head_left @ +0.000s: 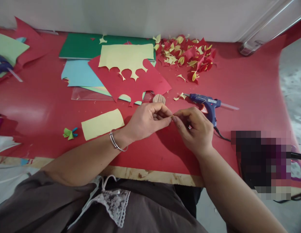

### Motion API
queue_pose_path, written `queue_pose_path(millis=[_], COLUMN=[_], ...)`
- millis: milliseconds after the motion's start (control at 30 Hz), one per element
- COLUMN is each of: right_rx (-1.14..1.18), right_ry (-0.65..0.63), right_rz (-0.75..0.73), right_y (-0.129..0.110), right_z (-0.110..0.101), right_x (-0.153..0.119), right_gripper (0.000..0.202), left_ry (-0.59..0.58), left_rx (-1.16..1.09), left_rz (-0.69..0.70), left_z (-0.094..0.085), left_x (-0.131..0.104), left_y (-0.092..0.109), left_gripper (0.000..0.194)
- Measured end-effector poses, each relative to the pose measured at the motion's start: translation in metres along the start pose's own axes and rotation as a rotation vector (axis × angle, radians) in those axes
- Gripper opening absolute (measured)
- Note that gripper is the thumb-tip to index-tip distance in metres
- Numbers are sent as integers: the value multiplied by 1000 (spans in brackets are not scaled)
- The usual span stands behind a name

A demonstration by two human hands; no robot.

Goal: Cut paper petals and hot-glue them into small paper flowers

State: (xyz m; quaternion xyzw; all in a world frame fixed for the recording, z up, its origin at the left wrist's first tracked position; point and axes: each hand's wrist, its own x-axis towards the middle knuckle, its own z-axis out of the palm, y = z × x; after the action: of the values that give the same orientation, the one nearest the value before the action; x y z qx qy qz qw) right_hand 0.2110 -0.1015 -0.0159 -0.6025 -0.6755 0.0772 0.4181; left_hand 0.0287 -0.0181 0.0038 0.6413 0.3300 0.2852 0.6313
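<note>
My left hand (150, 120) and my right hand (195, 127) meet fingertip to fingertip above the red tabletop. Both are closed in a pinch. Between the tips shows a tiny yellowish-red edge, too small to name. Just beyond my left fingers lies a round wooden disc (159, 98), partly covered by the hand. A blue glue gun (206, 101) rests on its side past my right hand, a clear glue stick poking out of its back. A cut piece of yellow paper (103, 124) lies left of my left wrist.
Red paper with cut-out curves (138, 84) overlaps a scalloped yellow sheet (127, 55), blue paper (81, 73) and a green sheet (77, 45). Red and yellow paper pieces (186, 53) are heaped near the wall. A small green-and-blue paper piece (70, 133) sits left; another glue gun (2, 66) lies farther left.
</note>
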Motion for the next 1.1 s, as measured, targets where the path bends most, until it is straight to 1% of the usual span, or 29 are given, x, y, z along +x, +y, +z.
queue_pose_path(millis=[133, 300, 367, 467, 533, 600, 700, 800, 933, 1100], right_rx=[-3, 15, 29, 36, 33, 38, 46, 43, 57, 78], right_ry=[-18, -35, -34, -32, -28, -17, -3, -15, -14, -7], right_rz=[-11, -42, -41, -10, 5, 6, -12, -37, -72, -32], right_y=[1, 2, 3, 3, 3, 1, 0, 0, 2, 3], right_z=[0, 0, 1, 1, 1, 1, 0, 0, 1, 1], right_x=[1, 2, 3, 2, 2, 2, 1, 1, 0, -2], right_gripper=[12, 11, 10, 9, 9, 9, 8, 3, 4, 6], left_ry=[5, -7, -4, -10, -17, -15, 11, 55, 90, 43], left_rx=[46, 200, 246, 218, 151, 57, -128, -264, -284, -354], left_rz=[31, 104, 139, 155, 132, 78, -66, -189, -220, -244], left_z=[0, -2, -3, -3, -3, -3, -2, -1, -1, -3], left_x=[0, -2, -2, 0, 1, 3, 5, 5, 5, 5], left_y=[0, -1, -2, -4, -5, -6, -6, -5, -1, 0], left_gripper=[10, 4, 5, 8, 10, 13, 18, 14, 13, 17])
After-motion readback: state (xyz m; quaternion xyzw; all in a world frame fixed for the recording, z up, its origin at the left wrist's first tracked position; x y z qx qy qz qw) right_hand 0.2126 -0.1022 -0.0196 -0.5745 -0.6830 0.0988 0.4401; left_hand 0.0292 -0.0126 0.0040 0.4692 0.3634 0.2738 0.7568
